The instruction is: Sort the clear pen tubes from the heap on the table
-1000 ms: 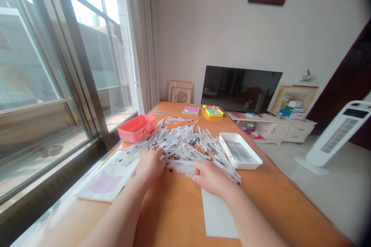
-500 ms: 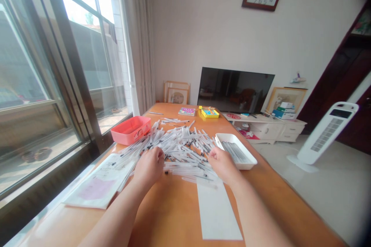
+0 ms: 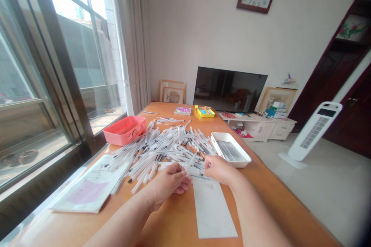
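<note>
A big heap of clear plastic pens (image 3: 165, 144) covers the middle of the orange table (image 3: 174, 220). My left hand (image 3: 168, 183) is at the heap's near edge, fingers curled round a clear pen tube (image 3: 189, 162) that points up and away. My right hand (image 3: 218, 170) is just to its right, fingers pinched on the other end of the same small bundle of pens. A white tray (image 3: 230, 150) holding several dark pen refills lies just beyond my right hand. A pink basket (image 3: 124, 129) stands at the heap's far left.
A white paper strip (image 3: 213, 210) lies near me under my right forearm. A printed sheet (image 3: 89, 187) lies at the left edge by the window. A yellow box (image 3: 205, 112) and a small book (image 3: 182, 110) sit at the far end. A tower fan (image 3: 310, 133) stands on the floor to the right.
Both hands drew back from the heap toward me and came together. My left hand moved right and now holds a pen tube between both hands. The camera tilted slightly.
</note>
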`<state>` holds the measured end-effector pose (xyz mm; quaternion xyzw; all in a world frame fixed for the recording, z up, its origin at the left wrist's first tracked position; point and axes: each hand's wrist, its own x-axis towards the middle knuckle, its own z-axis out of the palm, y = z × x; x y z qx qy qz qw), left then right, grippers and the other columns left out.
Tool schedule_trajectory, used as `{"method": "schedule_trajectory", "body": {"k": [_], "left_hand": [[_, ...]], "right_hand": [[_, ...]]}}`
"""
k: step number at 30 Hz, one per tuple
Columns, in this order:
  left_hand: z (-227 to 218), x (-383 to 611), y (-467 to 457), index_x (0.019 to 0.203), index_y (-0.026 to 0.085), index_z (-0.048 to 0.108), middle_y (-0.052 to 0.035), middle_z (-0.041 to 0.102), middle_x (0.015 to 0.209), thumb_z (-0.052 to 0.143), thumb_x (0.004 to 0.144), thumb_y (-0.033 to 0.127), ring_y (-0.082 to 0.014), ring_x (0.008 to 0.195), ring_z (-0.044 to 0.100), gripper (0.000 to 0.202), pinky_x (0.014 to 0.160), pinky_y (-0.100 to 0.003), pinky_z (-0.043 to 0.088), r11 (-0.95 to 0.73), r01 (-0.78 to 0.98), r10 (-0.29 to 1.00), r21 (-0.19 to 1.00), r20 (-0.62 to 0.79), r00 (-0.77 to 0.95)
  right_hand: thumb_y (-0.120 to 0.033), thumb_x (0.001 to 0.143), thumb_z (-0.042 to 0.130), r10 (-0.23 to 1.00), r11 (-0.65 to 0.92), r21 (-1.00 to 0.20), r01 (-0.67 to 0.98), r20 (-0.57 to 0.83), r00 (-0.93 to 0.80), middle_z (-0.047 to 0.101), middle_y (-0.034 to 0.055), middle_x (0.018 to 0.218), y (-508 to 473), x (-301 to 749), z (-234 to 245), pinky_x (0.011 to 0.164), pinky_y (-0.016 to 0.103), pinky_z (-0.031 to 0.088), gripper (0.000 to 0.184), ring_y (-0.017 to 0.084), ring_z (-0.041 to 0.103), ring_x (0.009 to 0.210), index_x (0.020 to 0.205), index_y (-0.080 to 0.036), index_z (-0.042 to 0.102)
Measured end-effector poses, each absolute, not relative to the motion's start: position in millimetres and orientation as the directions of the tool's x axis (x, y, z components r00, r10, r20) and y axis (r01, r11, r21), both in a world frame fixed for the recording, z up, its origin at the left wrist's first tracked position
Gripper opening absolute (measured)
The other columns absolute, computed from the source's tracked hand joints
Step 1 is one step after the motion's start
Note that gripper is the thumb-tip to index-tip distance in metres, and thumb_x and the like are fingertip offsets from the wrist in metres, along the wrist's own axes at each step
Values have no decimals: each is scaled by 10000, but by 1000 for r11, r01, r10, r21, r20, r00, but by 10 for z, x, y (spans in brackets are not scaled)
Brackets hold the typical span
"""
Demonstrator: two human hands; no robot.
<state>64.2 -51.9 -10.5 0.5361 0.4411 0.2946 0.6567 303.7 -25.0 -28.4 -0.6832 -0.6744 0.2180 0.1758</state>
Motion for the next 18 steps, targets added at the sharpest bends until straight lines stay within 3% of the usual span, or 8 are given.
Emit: {"method": "schedule_trajectory", "body": {"k": [5,10,18], "left_hand": [[-142,654,-480,823,212,524,-58,724,896,645,776,452,-191,832,681,273,751,-309,502,198,143,888,970,-239,392],[-186,586,-371,827,213,513,-43,691,839,586,813,473,-165,739,639,271,684,-289,485,128,193,935,973,-183,304],[-310,482,-224,907,209,525,-52,715,859,533,861,473,-161,684,642,268,616,-275,475,78,289,967,954,-143,210]], "right_hand": [[-252,704,727,999,31,-452,891,-19,-44,659,-17,750,-227,2927,-284,574,229,296,86,140,561,688,775,-221,690],[-226,693,687,1000,7,-400,916,-23,-18,660,-17,683,-215,2855,-298,564,245,280,30,147,575,665,721,-223,677],[-203,686,673,999,-19,-442,897,-38,3,643,-14,644,-248,2916,-218,554,249,252,72,135,548,636,642,-197,617]]}}
